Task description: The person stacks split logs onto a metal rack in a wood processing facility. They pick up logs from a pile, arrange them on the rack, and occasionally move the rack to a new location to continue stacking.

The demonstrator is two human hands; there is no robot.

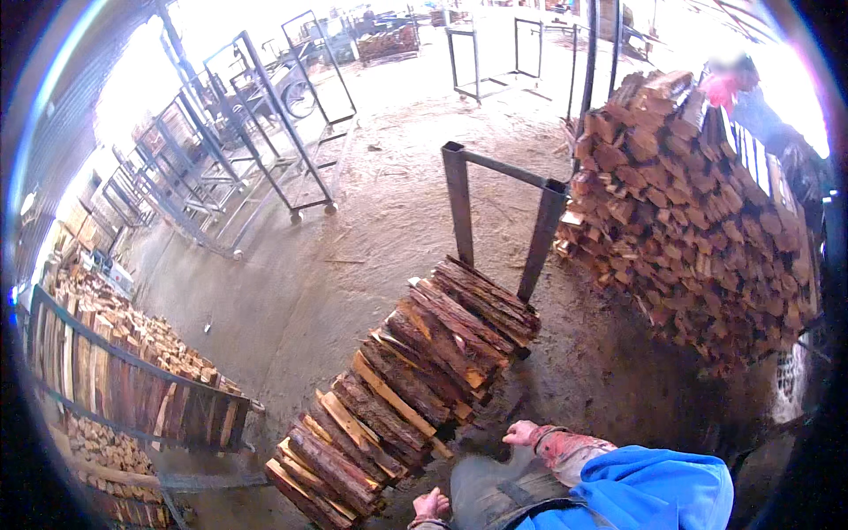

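Note:
A row of split firewood logs [389, 397], rough-barked with pale cut faces, lies side by side across a low metal rack. Its dark steel end frame [503, 165] stands upright at the far end. My left hand [431, 503], fingers curled in, is just off the near end of the row, with nothing visible in it. Farther along hangs my right hand [521, 433], beside the row and apart from it. Its fingers look loosely curled and nothing shows in them. A blue garment [654, 488] covers my upper arm; the lower sleeve is stained.
A tall heap of split wood [680, 230] rises on the right, with another person [729, 84] behind it. At the left, a metal crate [132, 389] is packed with upright split pieces. Wheeled empty metal frames [265, 124] stand at the back left on the wet, dirty floor [265, 291].

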